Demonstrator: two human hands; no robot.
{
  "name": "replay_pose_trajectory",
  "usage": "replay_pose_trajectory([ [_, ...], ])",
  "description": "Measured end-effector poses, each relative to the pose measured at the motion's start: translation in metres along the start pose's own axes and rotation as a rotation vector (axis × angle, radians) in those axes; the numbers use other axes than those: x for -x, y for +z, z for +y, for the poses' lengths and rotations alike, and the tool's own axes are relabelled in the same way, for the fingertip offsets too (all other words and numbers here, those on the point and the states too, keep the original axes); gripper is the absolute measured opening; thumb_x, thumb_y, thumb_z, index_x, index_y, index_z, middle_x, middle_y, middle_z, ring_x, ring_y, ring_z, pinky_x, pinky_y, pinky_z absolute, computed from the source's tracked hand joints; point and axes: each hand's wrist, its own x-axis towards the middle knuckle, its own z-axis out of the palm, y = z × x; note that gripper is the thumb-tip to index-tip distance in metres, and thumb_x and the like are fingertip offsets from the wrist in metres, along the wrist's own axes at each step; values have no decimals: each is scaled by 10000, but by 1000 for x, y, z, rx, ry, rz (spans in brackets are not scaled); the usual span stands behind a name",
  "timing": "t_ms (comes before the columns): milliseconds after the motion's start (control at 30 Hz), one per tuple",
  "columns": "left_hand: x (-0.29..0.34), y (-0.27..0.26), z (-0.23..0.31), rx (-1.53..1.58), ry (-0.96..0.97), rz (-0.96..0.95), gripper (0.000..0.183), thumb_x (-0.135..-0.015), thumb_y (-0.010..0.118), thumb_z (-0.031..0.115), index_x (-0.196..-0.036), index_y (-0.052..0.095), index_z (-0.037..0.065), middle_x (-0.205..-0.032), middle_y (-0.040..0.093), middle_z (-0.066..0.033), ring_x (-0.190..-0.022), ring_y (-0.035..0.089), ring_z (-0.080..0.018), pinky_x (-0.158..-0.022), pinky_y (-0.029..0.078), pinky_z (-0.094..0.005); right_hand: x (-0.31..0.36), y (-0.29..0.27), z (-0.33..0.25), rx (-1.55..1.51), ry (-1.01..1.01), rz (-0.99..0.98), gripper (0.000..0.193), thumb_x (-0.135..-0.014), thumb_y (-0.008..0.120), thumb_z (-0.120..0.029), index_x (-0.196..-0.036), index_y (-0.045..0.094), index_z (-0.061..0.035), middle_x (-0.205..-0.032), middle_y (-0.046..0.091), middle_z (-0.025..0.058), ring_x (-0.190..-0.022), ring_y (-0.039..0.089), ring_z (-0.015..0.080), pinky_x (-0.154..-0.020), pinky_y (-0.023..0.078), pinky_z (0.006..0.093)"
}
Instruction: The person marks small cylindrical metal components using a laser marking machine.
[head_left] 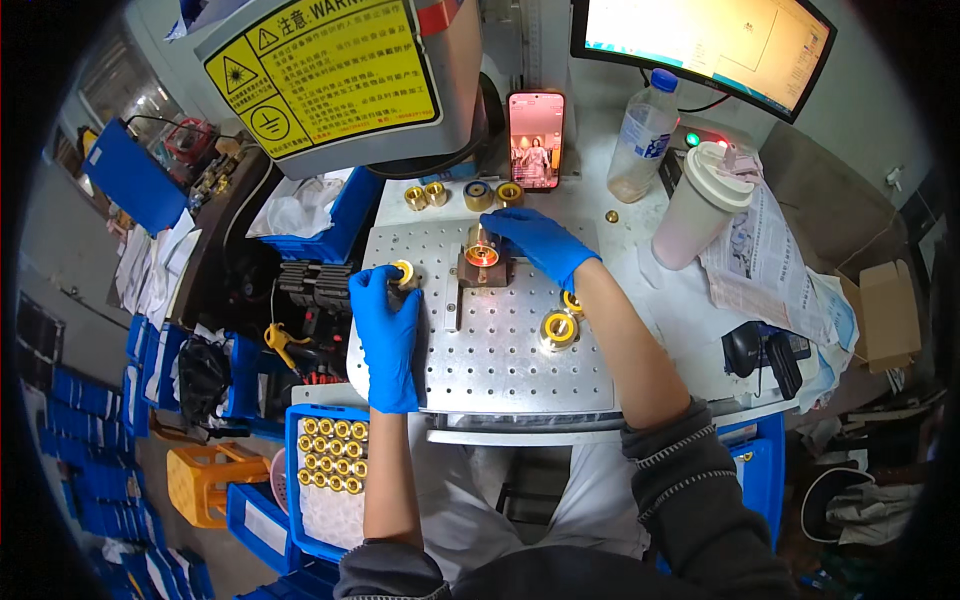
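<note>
Blue plastic tray [292, 465] down around 7 o'clock, taking the dark block [487, 274] on the drilled metal plate [430, 385] as the middle of the dial and 12 as straight away from the worker. Rows of small gold-coloured fittings [342, 467] sit in it.

Moving right, the gloved left hand [385, 335] is out around 8, thumb and forefinger pinching a loose fitting [404, 272]. Can't tell from here whether that one is off the plate or resting on it, but it's clearly apart from the block.

Next a narrow metal bar [453, 295], then the seated fitting [481, 243] at the block itself, open end lit orange and facing roughly 6, so its long axis seems to run 12 to 6.

That's the bit it all hinges on imo: the gloved right hand [545, 240] is the nearer one, over on the 2 o'clock side, fingertips at the seated fitting's far end. Fingers look bunched, not spread; thumb's hidden, so no clue if it's a proper pinch.

Lastly, a couple of yellow-ringed fittings [558, 331] between 4 and 5, one partly behind the right forearm [630, 345].
</note>
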Motion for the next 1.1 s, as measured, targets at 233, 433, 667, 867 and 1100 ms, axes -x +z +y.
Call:
replay_pose_trajectory([
  [233, 6, 0, 3, 20, -72, 12, 308, -750, 697, 69, -1018, 555, 18, -1055, 480, -153, -969, 517, -308, -847, 429, -364, -8, 6, -3, -15, 155, 130, 387, -895, 573, -351, -1121, 617, -40, -995, 636, 45, -902, 594, 122, -863, 462, 260],
  [433, 6, 0, 0, 22, -64, 9, 308, -765, 698, 91, -1025, 553, 15, -1051, 477, -155, -950, 514, -301, -835, 427, -364, -5, 4, 10, -67, -154, 91, 278, -918, 565, -275, -1044, 650, -42, -928, 653, 48, -889, 591, 127, -816, 461, 268],
  [667, 7, 0, -4, 37, -65, 16, 315, -765, 701, 93, -1031, 550, 19, -1049, 478, -153, -944, 511, -296, -831, 425, -359, -1, 14, 0, 373, -18, 97, 306, -900, 570, -310, -1030, 658, -48, -989, 650, 51, -903, 587, 136, -870, 436, 250],
  [867, 7, 1, -3, 37, -46, 11, 321, -758, 701, 89, -1032, 549, 19, -1038, 477, -151, -937, 510, -298, -828, 426, -362, -2, 7, 10, 252, -113, 13, 284, -891, 565, -266, -1059, 647, -52, -1032, 646, 51, -970, 570, 135, -917, 401, 244],
  [1100, 6, 1, -3, 22, -54, 3, 319, -757, 696, 90, -1032, 550, 19, -1041, 477, -155, -939, 510, -300, -823, 429, -366, -8, 0, 20, 207, -165, -5, 295, -898, 557, -252, -1105, 624, -53, -1069, 632, 51, -1014, 561, 136, -943, 396, 254],
])
